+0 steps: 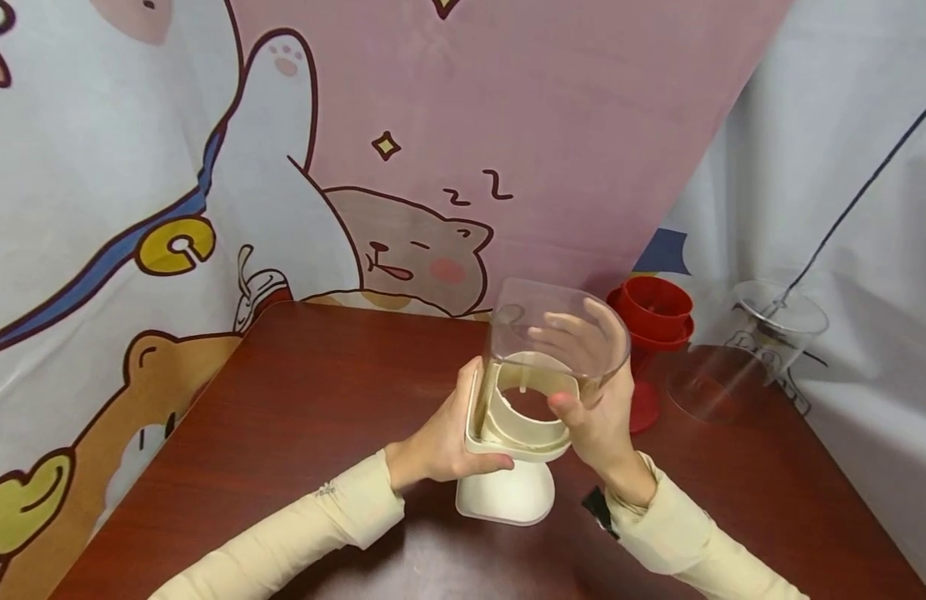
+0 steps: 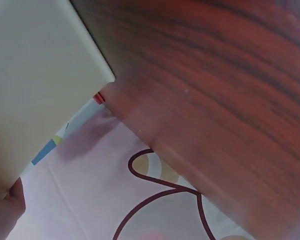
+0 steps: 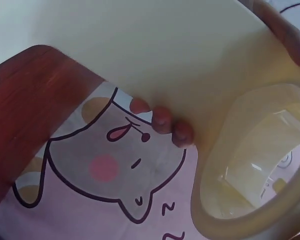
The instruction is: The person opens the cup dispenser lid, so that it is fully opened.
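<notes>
In the head view, my left hand (image 1: 440,433) grips a cream plastic stand (image 1: 508,496) by the left side of its upper part, thumb across the front. The stand has a ring-shaped opening and a flared foot. A clear plastic container (image 1: 556,312) sits over the ring, tilted toward me. My right hand (image 1: 605,417) holds this container on its right side, the thumb in front and the other fingers showing through the clear wall. In the right wrist view, fingertips (image 3: 161,120) curl around the edge of the cream stand. Its broad pale surface (image 2: 45,85) fills much of the left wrist view.
A red plastic stand (image 1: 643,333) of similar shape is behind my right hand. Beside it on the right is a clear container (image 1: 770,333), with a dark cord leading up from it. The brown table (image 1: 342,375) meets a cartoon-printed cloth (image 1: 568,125) at its back edge.
</notes>
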The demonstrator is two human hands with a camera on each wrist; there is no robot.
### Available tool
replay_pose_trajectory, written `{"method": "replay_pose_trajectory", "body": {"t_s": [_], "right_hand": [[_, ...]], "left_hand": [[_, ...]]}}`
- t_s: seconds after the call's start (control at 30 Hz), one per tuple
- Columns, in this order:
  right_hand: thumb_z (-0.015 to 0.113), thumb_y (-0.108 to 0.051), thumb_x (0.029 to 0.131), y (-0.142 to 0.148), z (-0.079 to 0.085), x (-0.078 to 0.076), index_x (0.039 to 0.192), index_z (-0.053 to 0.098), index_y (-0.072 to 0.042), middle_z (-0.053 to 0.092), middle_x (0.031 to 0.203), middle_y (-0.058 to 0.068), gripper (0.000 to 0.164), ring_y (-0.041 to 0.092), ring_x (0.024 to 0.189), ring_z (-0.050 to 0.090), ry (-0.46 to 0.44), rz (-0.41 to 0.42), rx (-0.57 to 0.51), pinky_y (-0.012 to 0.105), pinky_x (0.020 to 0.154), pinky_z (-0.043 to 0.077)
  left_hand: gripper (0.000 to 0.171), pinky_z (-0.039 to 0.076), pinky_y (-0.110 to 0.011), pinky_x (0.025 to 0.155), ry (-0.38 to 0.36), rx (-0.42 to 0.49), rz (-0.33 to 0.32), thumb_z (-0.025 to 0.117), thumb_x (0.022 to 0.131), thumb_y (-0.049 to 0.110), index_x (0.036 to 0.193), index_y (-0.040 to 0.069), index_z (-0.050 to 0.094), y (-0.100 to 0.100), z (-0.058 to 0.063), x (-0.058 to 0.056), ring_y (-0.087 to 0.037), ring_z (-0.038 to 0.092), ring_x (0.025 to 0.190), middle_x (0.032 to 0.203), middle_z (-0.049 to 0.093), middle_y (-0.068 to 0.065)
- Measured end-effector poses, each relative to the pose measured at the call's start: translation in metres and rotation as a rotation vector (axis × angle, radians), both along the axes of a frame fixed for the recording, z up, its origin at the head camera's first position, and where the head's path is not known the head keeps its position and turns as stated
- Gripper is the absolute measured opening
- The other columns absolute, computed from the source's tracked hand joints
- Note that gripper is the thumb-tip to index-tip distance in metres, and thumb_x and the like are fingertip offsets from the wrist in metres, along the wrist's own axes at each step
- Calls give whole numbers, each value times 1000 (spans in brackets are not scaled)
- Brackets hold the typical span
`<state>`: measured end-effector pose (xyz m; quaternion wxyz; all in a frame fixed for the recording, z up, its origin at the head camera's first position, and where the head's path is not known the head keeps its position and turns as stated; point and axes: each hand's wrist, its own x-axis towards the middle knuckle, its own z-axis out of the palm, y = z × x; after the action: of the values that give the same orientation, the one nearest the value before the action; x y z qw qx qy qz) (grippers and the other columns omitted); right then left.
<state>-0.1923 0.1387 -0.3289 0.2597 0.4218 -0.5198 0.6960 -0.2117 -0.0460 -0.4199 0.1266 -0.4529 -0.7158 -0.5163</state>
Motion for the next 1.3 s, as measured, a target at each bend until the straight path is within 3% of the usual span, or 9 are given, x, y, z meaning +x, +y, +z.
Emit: {"method": "replay_pose_trajectory", "body": {"t_s": [0.1,0.2,0.37,0.6,0.83,0.93,1.07,1.2,1.3], "right_hand": [[80,-38,84,1,6,0,146,33,2,62,128,19,88,27,113,68,-44,-14,57,35,99,53],[80,-39,84,3,10,-1,146,33,2,63,127,17,87,25,112,68,-79,-19,95,33,99,53],[80,-39,84,3,13,-3,147,33,1,61,128,18,88,25,110,69,-135,-11,125,32,97,55],[71,-36,92,5,15,-4,146,33,-5,60,128,15,73,26,105,71,-237,28,98,35,92,57],[70,-36,92,11,25,-10,141,36,-8,63,125,15,65,30,108,69,-325,192,-38,40,95,56],[73,-41,88,16,35,-20,136,36,-14,64,124,12,66,30,111,68,-390,252,-128,40,96,55],[77,-44,82,20,46,-41,133,38,-16,65,123,11,70,31,110,67,-403,264,-207,40,94,56],[82,-45,79,19,48,-69,130,43,-11,68,120,15,73,32,105,71,-318,190,-184,41,91,58],[81,-49,79,16,41,-92,133,43,-9,68,122,13,78,28,103,72,-243,89,-82,37,93,57]], "left_hand": [[120,43,-31,108,-14,7,-15,86,73,40,154,10,2,1,0,0,-24,54,123,144,42,-13],[125,45,-31,106,-26,11,-25,88,66,22,155,11,1,2,1,0,-25,57,119,140,46,-14],[121,43,-31,108,-30,0,8,87,69,26,154,10,3,0,1,2,-28,57,119,137,49,-14],[118,39,-31,111,-45,-17,67,89,66,22,151,8,8,-1,1,8,-23,52,124,140,44,-12],[118,38,-32,112,-72,-2,63,89,66,21,151,10,8,-2,2,11,-21,53,125,139,47,-12],[119,39,-32,111,-98,-7,71,89,66,20,152,8,7,-4,1,13,-19,54,122,137,49,-14],[119,42,-31,108,-118,-15,75,89,66,20,152,9,7,-5,0,13,-17,55,118,136,50,-17],[120,42,-31,108,-127,-18,65,89,66,20,153,11,7,-4,1,13,-16,56,116,133,51,-17],[120,42,-30,107,-130,-14,54,89,66,19,152,7,7,-3,1,13,-15,57,114,130,52,-15]]}}
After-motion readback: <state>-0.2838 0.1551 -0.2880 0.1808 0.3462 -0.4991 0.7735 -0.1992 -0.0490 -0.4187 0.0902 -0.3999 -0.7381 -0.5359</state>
